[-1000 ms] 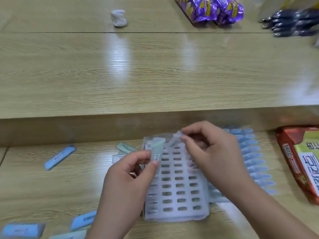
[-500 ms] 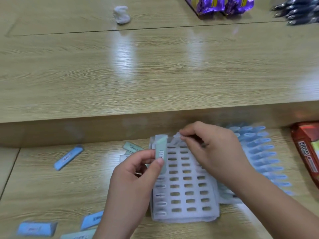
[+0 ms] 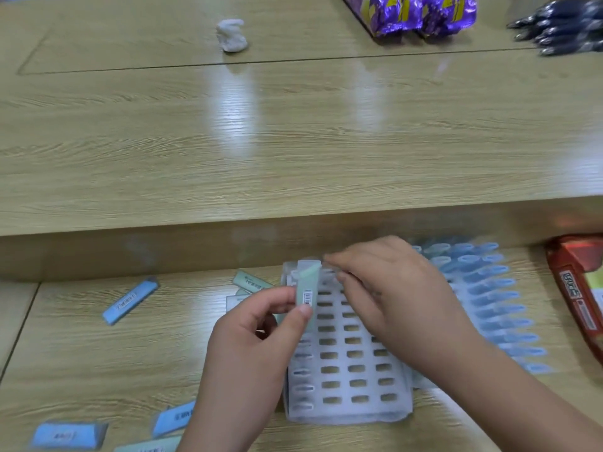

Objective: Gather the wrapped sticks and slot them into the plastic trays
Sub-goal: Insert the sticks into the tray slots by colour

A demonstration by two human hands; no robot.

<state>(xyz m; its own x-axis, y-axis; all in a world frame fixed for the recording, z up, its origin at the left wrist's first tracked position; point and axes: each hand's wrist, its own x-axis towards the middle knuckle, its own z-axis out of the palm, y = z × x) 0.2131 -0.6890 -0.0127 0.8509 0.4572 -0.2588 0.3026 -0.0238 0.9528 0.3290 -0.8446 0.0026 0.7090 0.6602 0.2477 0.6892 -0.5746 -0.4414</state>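
Observation:
A white plastic tray [image 3: 346,380] with rows of empty slots lies on the lower desk. My left hand [image 3: 248,357] pinches a pale green wrapped stick [image 3: 306,288] upright over the tray's upper left corner. At the tray's top edge my right hand [image 3: 391,295] pinches a small clear-wrapped stick [image 3: 329,261], blurred. A second tray [image 3: 489,305], filled with blue sticks, lies to the right, partly under my right arm. Loose sticks lie around: a blue one [image 3: 130,300] at the left, green ones [image 3: 251,282] by the tray, several at the bottom left [image 3: 68,435].
A raised wooden shelf [image 3: 293,141] runs across behind the desk. On it sit a white crumpled lump [image 3: 231,35], purple snack bags [image 3: 414,11] and dark pens [image 3: 561,27]. A red packet [image 3: 580,298] lies at the right edge.
My left hand has lifted the green stick more upright and nearer the tray's top corner. My right hand stays at the tray's top edge. The view has shifted slightly.

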